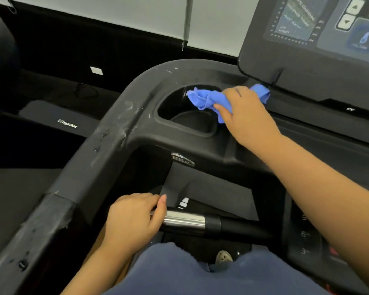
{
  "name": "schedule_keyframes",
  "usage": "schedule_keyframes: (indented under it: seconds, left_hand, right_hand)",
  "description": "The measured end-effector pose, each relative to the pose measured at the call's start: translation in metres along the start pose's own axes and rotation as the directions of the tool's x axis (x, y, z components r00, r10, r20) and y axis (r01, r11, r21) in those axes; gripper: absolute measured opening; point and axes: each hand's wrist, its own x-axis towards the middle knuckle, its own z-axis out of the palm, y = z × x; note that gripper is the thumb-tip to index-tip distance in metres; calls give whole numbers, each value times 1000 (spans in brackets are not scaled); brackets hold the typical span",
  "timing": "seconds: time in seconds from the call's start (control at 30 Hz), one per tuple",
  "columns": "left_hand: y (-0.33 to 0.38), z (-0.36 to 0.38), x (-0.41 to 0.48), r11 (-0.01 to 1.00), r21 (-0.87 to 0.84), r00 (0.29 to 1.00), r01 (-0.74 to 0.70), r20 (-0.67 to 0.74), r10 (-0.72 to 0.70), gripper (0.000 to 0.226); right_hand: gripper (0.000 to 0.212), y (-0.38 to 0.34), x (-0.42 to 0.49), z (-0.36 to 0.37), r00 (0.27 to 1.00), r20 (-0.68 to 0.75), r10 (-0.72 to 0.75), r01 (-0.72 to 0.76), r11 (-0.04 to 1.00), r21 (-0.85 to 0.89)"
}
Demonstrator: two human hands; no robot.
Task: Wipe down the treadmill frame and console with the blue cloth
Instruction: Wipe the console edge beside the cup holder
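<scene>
A person's right hand (246,118) pinches the bunched blue cloth (202,99) against the far rim of the cup holder (185,122), centre of the frame. The cloth's long axis runs left to right, its right tip touching the foot of the console (264,50), which rises into the upper right corner, just beyond the knuckles. The treadmill frame (115,124) curves from top centre down to the lower left, streaked with white marks, well apart from the cloth. The left hand (130,220) curls round the end of a chrome handgrip (185,220) at lower centre, so the right hand is the nearer to both console and upper frame. Counted: one cloth, one console, one cup holder, one handgrip, two hands.
</scene>
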Motion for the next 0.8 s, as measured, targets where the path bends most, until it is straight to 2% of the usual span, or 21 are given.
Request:
schedule_keyframes:
  seconds: [0.07,0.13,0.23,0.27,0.33,0.4,0.43,0.57,0.63,0.7,0.8]
  left_hand:
    - [0,2,0,1000,7,1000,4,-28,-4,46]
    - [-1,3,1,1000,4,999,8,-31,-8,46]
    - [-3,5,1,1000,-17,999,-4,-41,4,44]
    - [-3,5,1,1000,-26,999,-13,-51,11,43]
    - [-3,3,2,999,-34,996,-32,-83,29,39]
    - [-2,2,3,998,-38,995,-45,-94,41,36]
    - [-2,2,3,998,-35,994,-50,-95,46,35]
    - [-5,6,3,999,-20,996,-45,-74,43,36]
    - [-6,8,3,999,-25,996,-41,-77,39,36]
    - [-7,9,3,999,-42,995,-32,-92,28,37]
    - [-5,12,4,999,-48,993,-20,-119,14,36]
  right_hand:
    - [34,-8,15,-3,987,-140,-75,90,990,108]
    - [31,-19,34,-1,965,-253,-71,135,960,246]
    - [36,-31,71,13,949,-313,-39,157,919,361]
    - [39,-30,85,20,963,-254,-85,170,927,333]
    - [49,-17,110,32,974,58,-217,202,958,203]
    - [60,-2,126,32,901,378,-212,210,977,49]
    - [64,4,130,29,876,452,-169,197,980,-16]
    - [75,15,125,18,840,542,-9,166,956,-241]
    - [79,21,119,20,834,552,1,204,929,-310]
    - [80,27,114,19,826,558,-79,288,911,-297]
    - [76,36,114,12,795,552,-250,394,906,-157]
